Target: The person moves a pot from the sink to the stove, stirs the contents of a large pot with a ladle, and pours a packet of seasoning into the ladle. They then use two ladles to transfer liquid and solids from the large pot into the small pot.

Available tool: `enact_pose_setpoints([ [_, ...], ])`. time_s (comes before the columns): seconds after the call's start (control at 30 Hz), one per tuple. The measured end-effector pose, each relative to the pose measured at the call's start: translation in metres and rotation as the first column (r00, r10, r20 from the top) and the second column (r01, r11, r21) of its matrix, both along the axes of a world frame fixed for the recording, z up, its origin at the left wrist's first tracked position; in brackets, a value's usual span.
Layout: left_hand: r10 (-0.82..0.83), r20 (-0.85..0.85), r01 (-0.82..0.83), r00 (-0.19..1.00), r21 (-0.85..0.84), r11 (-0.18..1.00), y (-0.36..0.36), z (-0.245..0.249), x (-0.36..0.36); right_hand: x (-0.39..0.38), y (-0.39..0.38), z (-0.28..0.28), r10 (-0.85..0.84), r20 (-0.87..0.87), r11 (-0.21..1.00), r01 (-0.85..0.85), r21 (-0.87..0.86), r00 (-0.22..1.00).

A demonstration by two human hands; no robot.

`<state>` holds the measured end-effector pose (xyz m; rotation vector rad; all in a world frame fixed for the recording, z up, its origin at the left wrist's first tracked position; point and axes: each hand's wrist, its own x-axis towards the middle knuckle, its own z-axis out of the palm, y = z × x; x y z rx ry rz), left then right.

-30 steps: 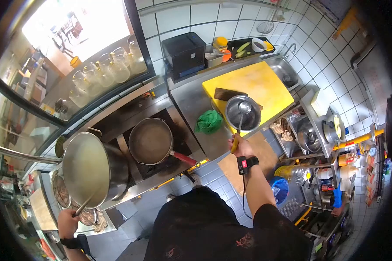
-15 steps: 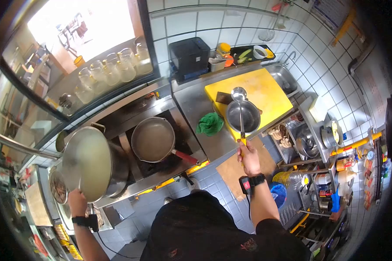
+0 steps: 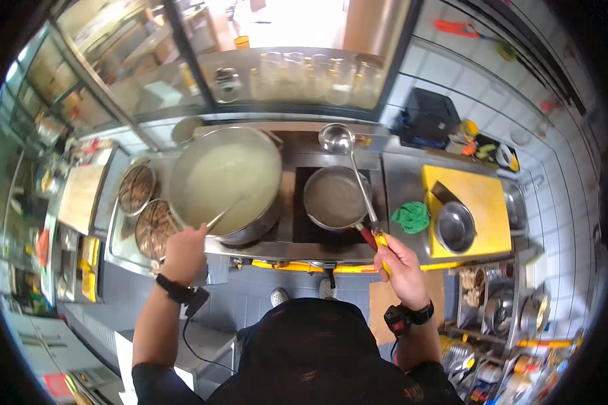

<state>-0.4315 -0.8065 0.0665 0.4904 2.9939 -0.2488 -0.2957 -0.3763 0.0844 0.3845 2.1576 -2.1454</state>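
Observation:
My right hand [image 3: 402, 266] is closed round the yellow handle of a long metal ladle [image 3: 338, 139]. The ladle's bowl hangs behind the frying pan [image 3: 334, 197], its shaft crossing above the pan's right side. Close below my right hand's fingers is the pan's red handle [image 3: 368, 235]. My left hand [image 3: 184, 253] grips a thin metal utensil [image 3: 224, 214] by the front left rim of a large stockpot [image 3: 277, 169]. The utensil's far end dips into the cloudy pale liquid, so its head is hidden. The frying pan stands on the stove, a greyish layer inside it.
A metal bowl [image 3: 455, 228] sits on the yellow cutting board [image 3: 486, 185] at right, beside a green cloth [image 3: 411, 217]. Two containers of brown food [image 3: 157, 229] stand left of the stockpot. Glass jugs [image 3: 304, 77] line the window ledge behind the stove.
My view has swung left toward the stove. The ladle has gone from over the metal bowl to above the frying pan. A utensil in my left hand now shows dipping into the stockpot.

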Motion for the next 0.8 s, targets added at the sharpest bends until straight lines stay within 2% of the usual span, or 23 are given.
enact_pose_setpoints([
  [0.07, -0.073, -0.034, 0.072, 0.997, -0.034, 0.997, 0.003, 0.0, 0.007, -0.018, -0.021, 0.013, 0.058, 0.001, 0.998, -0.058, 0.015, 0.998],
  [0.13, -0.067, -0.027, 0.066, 0.997, -0.035, 0.997, 0.0, -0.002, 0.012, -0.033, -0.037, 0.027, 0.12, 0.035, 0.99, -0.122, 0.066, 0.992],
  [0.17, -0.099, -0.017, 0.098, 0.995, -0.044, 0.994, 0.0, -0.002, 0.012, -0.041, -0.043, 0.032, 0.141, 0.007, 0.963, -0.139, 0.231, 0.99],
  [0.2, -0.08, -0.021, 0.079, 0.997, -0.037, 0.996, 0.0, 0.003, 0.013, -0.047, -0.049, 0.039, 0.159, 0.004, 0.959, -0.156, 0.238, 0.987],
  [0.27, -0.115, -0.115, 0.127, 0.987, 0.097, 0.987, 0.001, 0.018, 0.012, -0.058, -0.062, 0.054, 0.243, -0.068, 0.836, -0.174, 0.52, 0.968],
  [0.3, -0.081, -0.144, 0.096, 0.986, 0.1, 0.99, 0.004, 0.02, 0.003, -0.063, -0.068, 0.059, 0.294, -0.124, 0.767, -0.157, 0.622, 0.948],
  [0.33, -0.077, -0.241, 0.112, 0.967, 0.135, 0.985, 0.006, 0.026, -0.006, -0.068, -0.076, 0.063, 0.307, -0.126, 0.766, -0.166, 0.621, 0.943],
  [0.4, -0.089, -0.401, 0.166, 0.912, 0.162, 0.973, 0.011, 0.039, -0.024, -0.075, -0.092, 0.07, 0.429, -0.314, 0.576, 0.011, 0.818, 0.847],
  [0.43, -0.111, -0.464, 0.205, 0.879, 0.156, 0.966, 0.013, 0.045, -0.033, -0.077, -0.101, 0.074, 0.436, -0.313, 0.577, 0.005, 0.817, 0.844],
  [0.5, -0.097, -0.498, 0.198, 0.862, 0.154, 0.968, 0.02, 0.055, -0.05, -0.079, -0.118, 0.083, 0.445, -0.245, 0.436, 0.03, 0.9, 0.861],
  [0.63, -0.085, -0.558, 0.215, 0.826, 0.172, 0.961, 0.027, 0.063, -0.069, -0.079, -0.134, 0.089, 0.454, -0.218, 0.379, 0.034, 0.925, 0.864],
  [0.8, -0.085, -0.513, 0.212, 0.854, 0.195, 0.958, 0.032, 0.061, -0.08, -0.074, -0.141, 0.091, 0.448, -0.15, 0.292, 0.014, 0.956, 0.881],
])
